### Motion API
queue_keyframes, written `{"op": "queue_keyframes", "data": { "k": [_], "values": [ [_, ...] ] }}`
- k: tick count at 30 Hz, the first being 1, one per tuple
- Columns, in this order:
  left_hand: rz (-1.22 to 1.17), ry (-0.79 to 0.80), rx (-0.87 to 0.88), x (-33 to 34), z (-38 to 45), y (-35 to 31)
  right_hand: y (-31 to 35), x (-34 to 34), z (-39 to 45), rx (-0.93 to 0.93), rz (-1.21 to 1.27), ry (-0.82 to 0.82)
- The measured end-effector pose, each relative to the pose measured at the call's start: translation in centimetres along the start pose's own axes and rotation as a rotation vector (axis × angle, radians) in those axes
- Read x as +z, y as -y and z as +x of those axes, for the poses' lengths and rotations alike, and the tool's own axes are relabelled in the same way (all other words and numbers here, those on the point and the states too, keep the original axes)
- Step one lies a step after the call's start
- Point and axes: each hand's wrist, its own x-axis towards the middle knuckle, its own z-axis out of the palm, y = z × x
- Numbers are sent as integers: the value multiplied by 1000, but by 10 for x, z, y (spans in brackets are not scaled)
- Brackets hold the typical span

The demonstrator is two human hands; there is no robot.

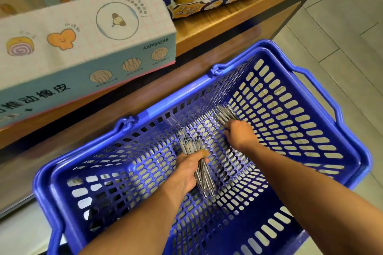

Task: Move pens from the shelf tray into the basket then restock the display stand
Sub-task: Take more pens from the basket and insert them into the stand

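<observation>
Blue basket (342,152), perforated walls, below wooden shelf (238,18). Pastel box (83,47) on shelf: printed "AXPQ4248", large characters "推动橡皮". Dark blue box (207,6) beside it: print illegible. Left hand (187,173) inside basket, fingers curled tight round pen bundle (204,178). Right hand (238,133) near basket floor, fingers closed on second pen bundle (224,113).
</observation>
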Motion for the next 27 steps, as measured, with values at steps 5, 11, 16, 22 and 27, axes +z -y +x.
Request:
{"op": "queue_keyframes", "data": {
  "k": [5,11,16,22,27],
  "values": [
    [22,-2,-7,-2,2,1,16,19,-3,-18,-274,-118],
    [17,-14,1,-5,1,0,18,26,1,-19,-362,-103],
    [11,-6,2,-4,-1,-1,16,16,-2,-34,-133,33],
    [-96,92,9,2,-9,-2,35,-6,-30,27,807,552],
    [-77,84,17,-2,-10,-2,34,-2,-37,5,868,614]
  ]
}}
